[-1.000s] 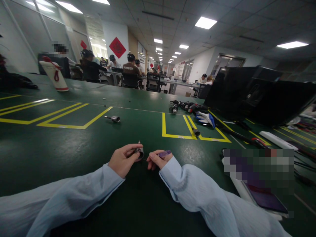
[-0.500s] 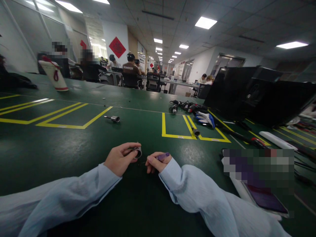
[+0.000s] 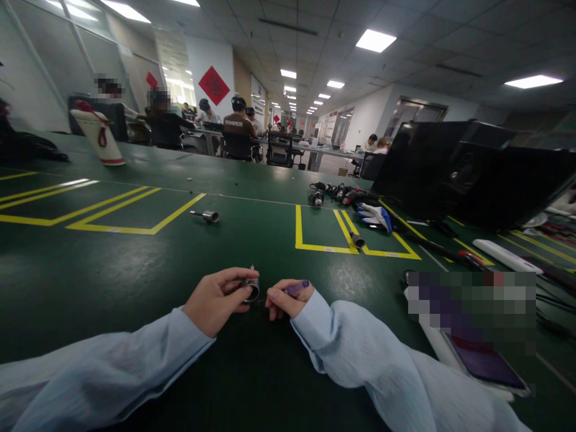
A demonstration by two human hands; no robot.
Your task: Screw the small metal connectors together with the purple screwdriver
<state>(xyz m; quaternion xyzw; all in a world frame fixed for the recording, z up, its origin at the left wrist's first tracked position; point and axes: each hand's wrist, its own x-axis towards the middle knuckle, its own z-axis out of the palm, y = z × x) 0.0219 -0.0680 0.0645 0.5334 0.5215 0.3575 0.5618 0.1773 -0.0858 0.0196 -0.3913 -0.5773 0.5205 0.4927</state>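
My left hand (image 3: 220,298) pinches a short metal cylinder, which looks like a hole saw (image 3: 254,292), between thumb and fingers. Its open round end faces right, and a thin pin stands up from its top. In my right hand (image 3: 288,298) is a small screwdriver (image 3: 297,288) with a see-through purple handle. Its thin shaft points left toward the cylinder; whether the tip touches it I cannot tell. A similar hole saw with a shank (image 3: 209,216) lies on the green table (image 3: 252,237) beyond my left hand. Another small metal cylinder (image 3: 357,240) rests on yellow tape at the right.
Power tools with dark metal parts (image 3: 335,193) and a blue-white glove (image 3: 374,217) lie at the back right. Dark monitors (image 3: 459,168) stand behind them. A phone (image 3: 486,360) lies near my right forearm. At the far left stands a white cup (image 3: 101,138).
My left hand has come slightly down and toward me with the hole saw, which is now tilted so its pin shows more. The right hand with the screwdriver has barely shifted.
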